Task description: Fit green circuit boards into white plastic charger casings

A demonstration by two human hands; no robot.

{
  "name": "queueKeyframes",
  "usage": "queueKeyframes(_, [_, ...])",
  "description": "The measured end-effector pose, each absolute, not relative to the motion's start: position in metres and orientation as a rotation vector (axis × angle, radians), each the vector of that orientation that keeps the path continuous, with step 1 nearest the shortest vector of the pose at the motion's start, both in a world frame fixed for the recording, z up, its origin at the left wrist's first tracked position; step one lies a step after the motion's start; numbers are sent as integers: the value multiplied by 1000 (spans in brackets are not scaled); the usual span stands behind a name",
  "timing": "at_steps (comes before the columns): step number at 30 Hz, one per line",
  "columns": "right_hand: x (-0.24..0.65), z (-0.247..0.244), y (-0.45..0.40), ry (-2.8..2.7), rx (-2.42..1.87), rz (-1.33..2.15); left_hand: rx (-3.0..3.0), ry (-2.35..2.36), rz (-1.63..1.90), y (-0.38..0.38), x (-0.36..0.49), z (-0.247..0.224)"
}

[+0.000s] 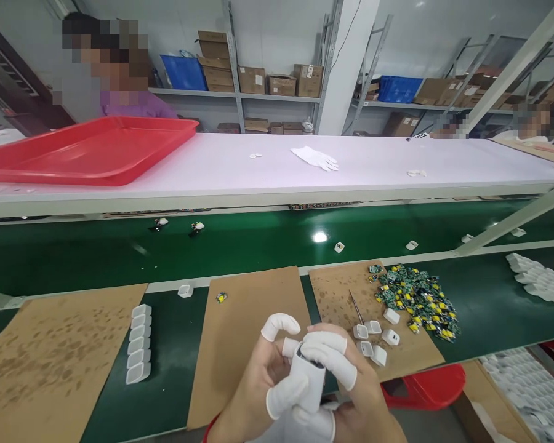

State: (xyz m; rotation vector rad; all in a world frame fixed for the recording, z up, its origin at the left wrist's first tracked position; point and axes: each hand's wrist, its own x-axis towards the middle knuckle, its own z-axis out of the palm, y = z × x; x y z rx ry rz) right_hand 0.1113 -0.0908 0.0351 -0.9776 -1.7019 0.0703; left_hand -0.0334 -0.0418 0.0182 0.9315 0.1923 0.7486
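Observation:
A white box-shaped housing (pixel 307 383) is held between both hands above the front edge of the bench, with something dark showing at its top. My left hand (pixel 268 375), white covers on its fingertips, grips the housing's left side with the thumb across its front. From the right, my right hand (pixel 346 381) wraps the housing, its covered fingers bent over the top. Behind them on the cardboard lies a small circuit board with a yellow part (pixel 221 297). White housings (pixel 390 336) and a thin metal tool (pixel 356 307) lie to the right, beside a pile of circuit boards (pixel 418 298).
White cups (pixel 139 344) stand in a row at left. A green belt (pixel 258 237) carries small parts behind the bench. Above it, a white shelf (pixel 240 166) holds a red tray (pixel 92 151) and glove (pixel 314 158). A red stool (pixel 431 386) is at lower right. People are beyond.

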Motion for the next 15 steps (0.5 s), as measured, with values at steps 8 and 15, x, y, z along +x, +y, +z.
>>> queueKeyframes(8, [115,34,-92,-1727,-966,243,861,345,747,-46,-26,35])
queueKeyframes(15, [123,25,-85,-1532,-1112,395,814,630,693,-40,-18,44])
